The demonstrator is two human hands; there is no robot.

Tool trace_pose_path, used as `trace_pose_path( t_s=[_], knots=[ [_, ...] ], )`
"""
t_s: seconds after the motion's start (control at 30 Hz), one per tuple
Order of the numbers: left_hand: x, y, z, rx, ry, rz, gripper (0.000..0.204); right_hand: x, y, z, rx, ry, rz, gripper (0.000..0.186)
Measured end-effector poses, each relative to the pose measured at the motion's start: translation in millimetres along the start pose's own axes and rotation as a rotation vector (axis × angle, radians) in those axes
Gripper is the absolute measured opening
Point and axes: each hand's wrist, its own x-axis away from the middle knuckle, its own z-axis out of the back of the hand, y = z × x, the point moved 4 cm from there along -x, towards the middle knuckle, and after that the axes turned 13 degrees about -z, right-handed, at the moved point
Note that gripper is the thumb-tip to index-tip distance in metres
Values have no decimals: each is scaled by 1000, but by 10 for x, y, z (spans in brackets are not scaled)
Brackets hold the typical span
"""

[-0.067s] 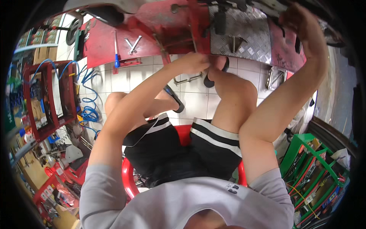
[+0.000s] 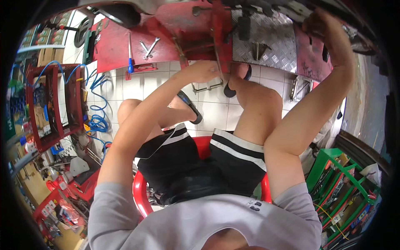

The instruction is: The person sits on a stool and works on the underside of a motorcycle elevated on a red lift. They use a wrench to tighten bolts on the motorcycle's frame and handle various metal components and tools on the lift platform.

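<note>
My left hand (image 2: pixel 203 71), fingers curled, is at the front edge of the red platform (image 2: pixel 116 48), beside the upright of a red clamp (image 2: pixel 217 31). Whatever lies in its fingers is hidden. Just below it shows a metal crossbar handle (image 2: pixel 208 88). My right hand (image 2: pixel 327 27) reaches up at the far right against the dark underside of a vehicle (image 2: pixel 287 9). Its fingers bend inward around a part I cannot make out. Two wrenches (image 2: pixel 150 48) lie crossed on the platform, beside a blue-handled screwdriver (image 2: pixel 130 62).
A treadplate panel (image 2: pixel 277 39) carries a metal fitting (image 2: pixel 259 51). Blue coiled hose (image 2: pixel 99 121) hangs by a red rack (image 2: pixel 58 108) at left. To the right stands a green tool rack (image 2: pixel 333 160). I sit on a red stool (image 2: pixel 141 193).
My left hand has shifted slightly left, away from the clamp's upright. The right hand has dropped a little, still at the vehicle. The whole view has moved slightly.
</note>
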Motion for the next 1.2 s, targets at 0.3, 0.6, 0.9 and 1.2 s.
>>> trace_pose_path(
  t_s=[0.3,0.6,0.9,1.2],
  knots=[
    [624,-506,437,450,536,218,38,-98,349,-1625,723,-364,-36,37],
    [-173,-518,558,323,806,146,32,-718,1149,-2255,59,-388,-231,39],
    [-360,-535,584,371,1096,195,17,-960,1481,-2266,297,-14,-29,29],
    [-41,-674,725,287,1054,144,13,-602,1259,-2612,269,97,-89,27]
  ],
)
